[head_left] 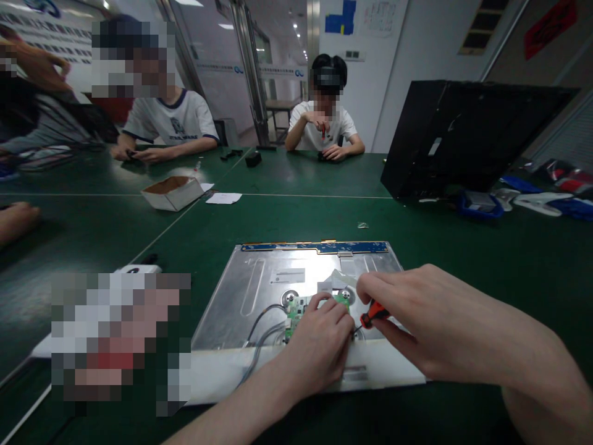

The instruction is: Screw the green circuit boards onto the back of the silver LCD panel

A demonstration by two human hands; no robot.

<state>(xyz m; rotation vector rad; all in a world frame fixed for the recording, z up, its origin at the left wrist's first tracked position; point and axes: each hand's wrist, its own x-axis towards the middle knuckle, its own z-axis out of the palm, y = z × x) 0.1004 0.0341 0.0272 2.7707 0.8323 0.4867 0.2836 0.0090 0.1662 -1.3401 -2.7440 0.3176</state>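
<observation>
A flat metal display panel (222,315) lies on the table before me, its back facing up. On it sits a small green circuit board (293,327), partly covered by my left hand (322,337), whose bent fingers press on the board. My right hand (417,315) grips a red and black screwdriver (374,314) between thumb and fingers. Its thin shaft slants down to the board's right edge, beside my left fingers; the exact contact is too small to make out. Grey cables (267,337) run from the board's left side. A blue circuit strip (296,248) lines the panel's far edge.
A black monitor-like housing (445,136) stands at the right, near a blue tray (479,204). An open cardboard box (173,193) and a paper slip (224,198) lie at left. Two people (171,123) (327,117) work across the green table (296,216); another person's hand (18,222) shows far left.
</observation>
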